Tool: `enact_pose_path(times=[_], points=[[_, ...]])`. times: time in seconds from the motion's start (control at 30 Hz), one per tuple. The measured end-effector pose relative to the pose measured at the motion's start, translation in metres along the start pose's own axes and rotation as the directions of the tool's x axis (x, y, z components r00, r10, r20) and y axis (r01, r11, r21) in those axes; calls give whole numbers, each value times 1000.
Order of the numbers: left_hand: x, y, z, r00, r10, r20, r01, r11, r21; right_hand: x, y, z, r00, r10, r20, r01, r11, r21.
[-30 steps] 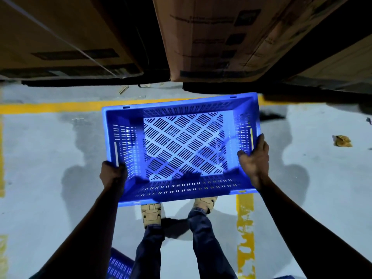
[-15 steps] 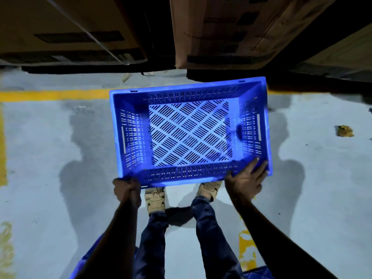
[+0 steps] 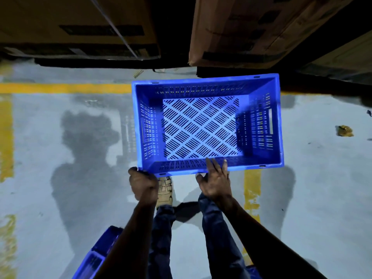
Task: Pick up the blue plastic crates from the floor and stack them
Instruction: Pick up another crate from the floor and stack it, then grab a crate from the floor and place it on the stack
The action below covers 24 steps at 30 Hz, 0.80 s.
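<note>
Blue crate (image 3: 201, 127) was held up in front of the person, above the grey floor (image 3: 312, 188), open side up, near long rim at the hands, far rim toward the cardboard boxes (image 3: 251, 29). Judgement: empty, moulded plastic, so light and stiff; thin slotted walls may flex a bit, rim smooth and possibly slippery. Best holds look like the rolled rim or the handle slots in the two short walls.

Left hand (image 3: 143, 185) was curled tight round the near-left corner of the rim. Right hand (image 3: 216, 181) lay over the near rim with fingers straight and spread, tips inside on the wall, thumb outside; more a press than a grip. Both holds on one long side, so the crate could tip away.

Base was a diagonal lattice of slots, walls perforated in rows, shape rectangular and tapered.

Another blue crate (image 3: 98, 256) showed at bottom left, partly hidden by the left arm. Floor was painted with worn yellow lines (image 3: 66, 88); a small brown scrap (image 3: 345, 130) lay at right.
</note>
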<state>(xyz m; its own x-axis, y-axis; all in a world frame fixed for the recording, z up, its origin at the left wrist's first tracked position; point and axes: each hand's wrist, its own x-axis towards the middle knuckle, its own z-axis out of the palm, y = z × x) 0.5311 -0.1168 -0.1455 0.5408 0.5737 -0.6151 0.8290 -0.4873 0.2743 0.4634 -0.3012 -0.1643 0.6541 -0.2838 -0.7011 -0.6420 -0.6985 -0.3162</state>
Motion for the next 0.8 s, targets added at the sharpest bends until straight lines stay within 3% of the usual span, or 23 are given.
enact_pose_path(times=[0.1, 0.23, 0.4, 0.63, 0.8], points=[[-12, -7, -11, 992, 117, 43, -118, 993, 27, -13, -22, -8, 1000, 29, -6, -28, 991, 133], [-31, -7, -43, 957, 264, 118, -257, 964, -69, -47, -54, -23, 991, 104, -89, -70, 945, 320], [-75, 11, -121, 828, 525, 198, -504, 851, -149, -117, -93, -71, 982, 80, -172, -8, 924, 383], [-179, 45, -280, 624, 769, 137, -699, 628, -342, -256, -151, -162, 908, -55, -415, 283, 812, 511], [-234, 48, -363, 520, 853, 47, -782, 498, -376, -331, -183, -215, 832, -218, -510, 464, 777, 425]])
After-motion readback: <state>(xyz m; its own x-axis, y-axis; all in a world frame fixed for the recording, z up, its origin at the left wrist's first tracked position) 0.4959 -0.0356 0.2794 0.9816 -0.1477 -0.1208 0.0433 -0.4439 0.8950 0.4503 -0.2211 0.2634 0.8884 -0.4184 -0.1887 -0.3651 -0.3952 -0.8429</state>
